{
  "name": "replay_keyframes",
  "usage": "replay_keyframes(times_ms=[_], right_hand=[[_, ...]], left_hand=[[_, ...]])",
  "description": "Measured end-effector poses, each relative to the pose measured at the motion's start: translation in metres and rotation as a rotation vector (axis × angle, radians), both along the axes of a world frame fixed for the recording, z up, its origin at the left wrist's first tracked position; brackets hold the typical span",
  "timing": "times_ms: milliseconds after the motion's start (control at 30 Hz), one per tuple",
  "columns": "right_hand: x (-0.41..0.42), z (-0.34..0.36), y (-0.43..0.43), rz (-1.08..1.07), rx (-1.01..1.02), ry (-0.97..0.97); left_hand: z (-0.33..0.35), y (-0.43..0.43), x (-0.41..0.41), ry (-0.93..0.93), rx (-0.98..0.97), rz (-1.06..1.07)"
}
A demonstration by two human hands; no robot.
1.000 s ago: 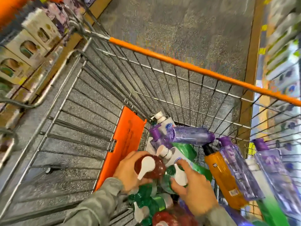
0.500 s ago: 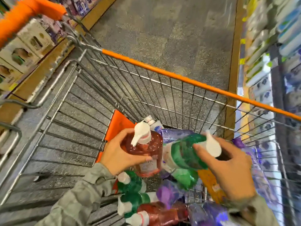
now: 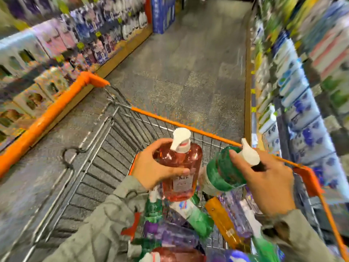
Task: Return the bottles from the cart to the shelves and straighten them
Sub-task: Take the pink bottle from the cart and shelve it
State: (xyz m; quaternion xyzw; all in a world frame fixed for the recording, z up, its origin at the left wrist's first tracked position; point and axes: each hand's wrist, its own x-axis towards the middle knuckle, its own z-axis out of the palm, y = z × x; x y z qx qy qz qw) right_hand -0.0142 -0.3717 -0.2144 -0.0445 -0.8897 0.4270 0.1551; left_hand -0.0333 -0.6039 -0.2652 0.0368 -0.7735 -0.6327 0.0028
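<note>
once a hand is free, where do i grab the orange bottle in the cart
Probably round the mid-body of the orange bottle, coming from above: it lies slanted with its upper side bare, other bottles crowding both flanks and its lower end.

shelves [image 3: 294,95]: motion-blurred; labels unreadable | cart [image 3: 105,167]: cut by bottom edge | heaped bottles [image 3: 224,224]: smeared; partly behind sleeves [image 3: 98,229]

- Left hand [image 3: 151,168], lower centre of the frame: thumb and fingers curled round an upright pink bottle [image 3: 181,163].
- Right hand [image 3: 268,180], lower right: fingers grip a tilted green bottle [image 3: 221,173] near its pump.
- Both forearms, in grey-green sleeves [image 3: 105,224], enter from the bottom edge.
</note>
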Motion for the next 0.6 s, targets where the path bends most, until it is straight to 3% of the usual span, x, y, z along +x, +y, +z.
replay_keyframes(times_ms=[267,600], right_hand=[[0.031,0.075,0.010,-0.019,-0.084,0.013],[0.098,0.158,0.053,-0.168,-0.054,0.173]], left_hand=[[0.086,0.024,0.013,0.175,0.144,0.054],[0.175,0.081,0.039,0.294,0.335,-0.098]])
